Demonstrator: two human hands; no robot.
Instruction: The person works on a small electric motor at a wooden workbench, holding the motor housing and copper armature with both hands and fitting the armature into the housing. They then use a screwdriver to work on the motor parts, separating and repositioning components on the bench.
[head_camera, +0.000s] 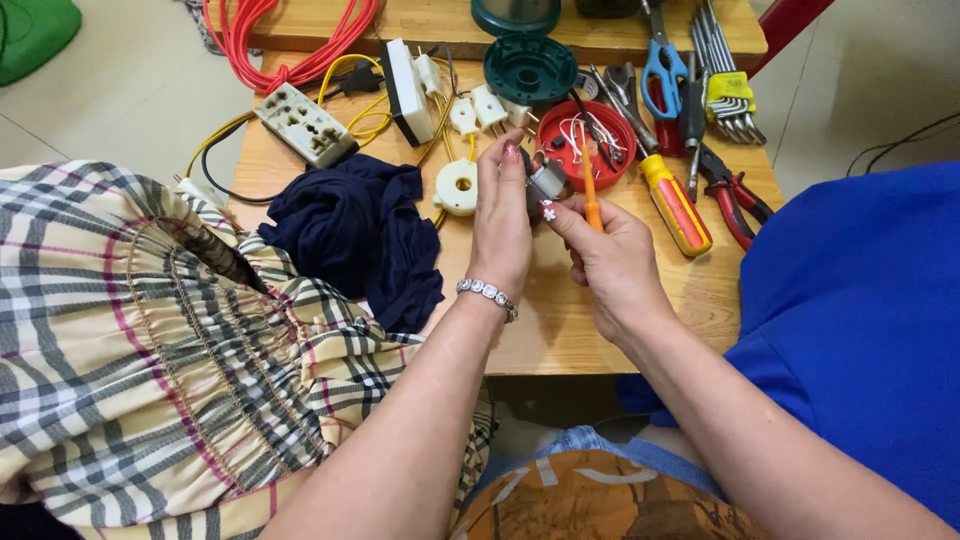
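The left hand (502, 215) is raised over the wooden table (560, 320), palm turned inward, fingers curled and pinching a small grey metal part (547, 180) at the fingertips; the right hand (610, 262) meets it from the right, thumb and fingers closed round a thin orange screwdriver (591, 190) held upright beside the part; just behind sits a round red plastic lid (585, 145) holding white wire scraps; a crumpled dark blue cloth (360, 235) lies left; a yellow-and-red handled screwdriver (675, 205) lies right.

Cloth (360, 235) left of both hands, screwdriver (676, 203) right, lid (585, 146) behind.
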